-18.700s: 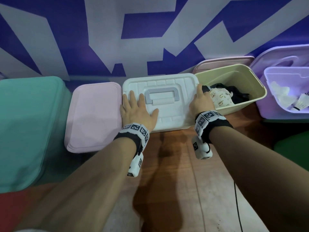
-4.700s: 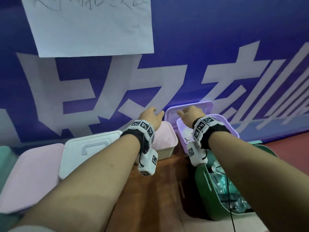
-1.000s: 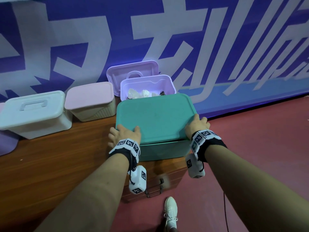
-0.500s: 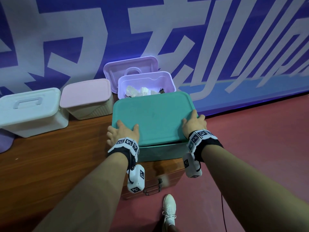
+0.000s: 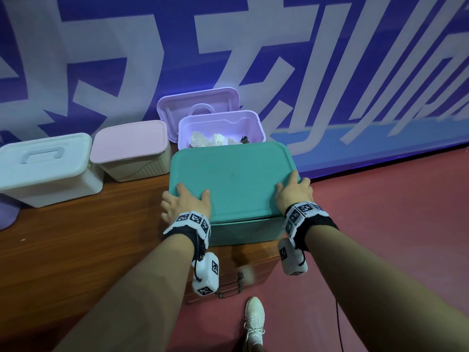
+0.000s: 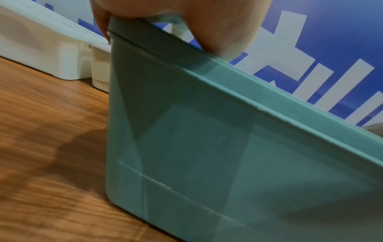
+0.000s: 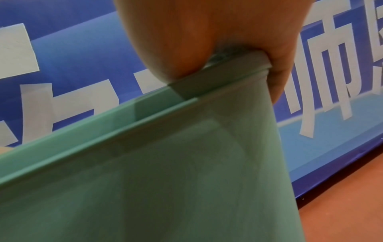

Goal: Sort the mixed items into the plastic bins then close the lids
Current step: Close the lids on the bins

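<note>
A teal lid (image 5: 233,179) lies on the teal bin (image 5: 246,232) at the table's right end. My left hand (image 5: 186,203) grips its near left corner, thumb on top and fingers curled over the side. My right hand (image 5: 294,191) grips the near right corner the same way. In the left wrist view my left hand (image 6: 186,24) presses on the lid's rim (image 6: 248,77) above the bin's wall (image 6: 228,147). The right wrist view has my right hand (image 7: 196,32) clamped over the lid's rim (image 7: 103,131). The bin's contents are hidden.
Behind the teal bin stands an open purple bin (image 5: 220,123) holding shuttlecocks (image 5: 218,141), its lid (image 5: 198,102) leaning on the blue banner. To the left are a pink-lidded beige bin (image 5: 132,141) and a lidded white bin (image 5: 45,158). The wooden table (image 5: 76,250) ends at red floor (image 5: 380,224).
The lid's near edge has come down closer onto the teal bin's rim. Both hands stay at its near corners.
</note>
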`<state>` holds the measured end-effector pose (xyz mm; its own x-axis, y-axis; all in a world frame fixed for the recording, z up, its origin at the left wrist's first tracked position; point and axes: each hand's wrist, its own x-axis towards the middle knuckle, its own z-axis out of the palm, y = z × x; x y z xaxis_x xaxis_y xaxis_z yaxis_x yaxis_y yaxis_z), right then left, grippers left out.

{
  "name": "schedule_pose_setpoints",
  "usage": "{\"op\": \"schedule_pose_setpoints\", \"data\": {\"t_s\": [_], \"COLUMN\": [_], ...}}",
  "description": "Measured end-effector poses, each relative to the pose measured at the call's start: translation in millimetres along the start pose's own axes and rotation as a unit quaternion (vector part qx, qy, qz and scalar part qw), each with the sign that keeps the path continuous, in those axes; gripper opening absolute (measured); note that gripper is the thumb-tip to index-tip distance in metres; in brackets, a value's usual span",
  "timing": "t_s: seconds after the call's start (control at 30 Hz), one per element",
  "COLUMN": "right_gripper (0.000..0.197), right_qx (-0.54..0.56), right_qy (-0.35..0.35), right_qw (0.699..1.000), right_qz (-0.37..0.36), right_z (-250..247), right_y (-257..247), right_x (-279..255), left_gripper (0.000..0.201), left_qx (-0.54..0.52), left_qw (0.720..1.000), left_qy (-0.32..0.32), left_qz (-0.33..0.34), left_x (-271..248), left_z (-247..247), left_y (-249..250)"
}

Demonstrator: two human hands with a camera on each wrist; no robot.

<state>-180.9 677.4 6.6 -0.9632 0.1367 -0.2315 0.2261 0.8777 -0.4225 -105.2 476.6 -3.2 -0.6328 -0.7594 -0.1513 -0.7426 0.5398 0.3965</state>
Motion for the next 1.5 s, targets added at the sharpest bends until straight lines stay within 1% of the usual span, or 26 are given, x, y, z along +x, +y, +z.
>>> {"op": "schedule_pose_setpoints", "data": {"t_s": [0.57,0.67,0.73,0.83,0.97,1.07,1.17,1.23,1.33,1.5], "right_gripper": [0.049,0.052,0.054,0.052,0.048,0.049,0.055,0.059,0.063,0.062], "right_qx": [-0.011,-0.012,-0.014,-0.026,-0.053,-0.064,-0.092,-0.112,-0.135,-0.152], "right_qy": [-0.004,-0.008,-0.011,-0.015,-0.049,-0.059,-0.058,-0.061,-0.057,-0.040], "right_qw": [1.000,1.000,1.000,0.999,0.997,0.995,0.992,0.989,0.986,0.984], "right_qz": [0.007,0.005,0.001,-0.013,-0.026,-0.050,-0.069,-0.073,-0.077,-0.086], "right_z": [2,5,6,6,5,6,8,10,13,17], "right_y": [9,13,14,11,6,5,4,3,4,7], "right_x": [-9,-12,-12,-10,-1,6,11,12,11,11], "left_gripper": [0.073,0.072,0.072,0.072,0.074,0.074,0.072,0.070,0.070,0.073], "left_qx": [0.031,0.033,0.038,0.044,0.069,0.081,0.102,0.103,0.112,0.131], "left_qw": [0.999,0.999,0.999,0.998,0.994,0.991,0.986,0.985,0.984,0.983], "left_qy": [0.006,0.004,0.004,0.006,0.008,-0.007,-0.027,-0.037,-0.032,-0.032], "left_qz": [0.030,0.036,0.040,0.051,0.086,0.108,0.133,0.131,0.131,0.126], "left_x": [-4,-4,-3,-3,3,12,17,17,14,15], "left_z": [-1,-1,-1,-2,-6,-9,-9,-7,-5,-1], "left_y": [-5,-7,-8,-7,-3,-4,-8,-10,-10,-7]}}
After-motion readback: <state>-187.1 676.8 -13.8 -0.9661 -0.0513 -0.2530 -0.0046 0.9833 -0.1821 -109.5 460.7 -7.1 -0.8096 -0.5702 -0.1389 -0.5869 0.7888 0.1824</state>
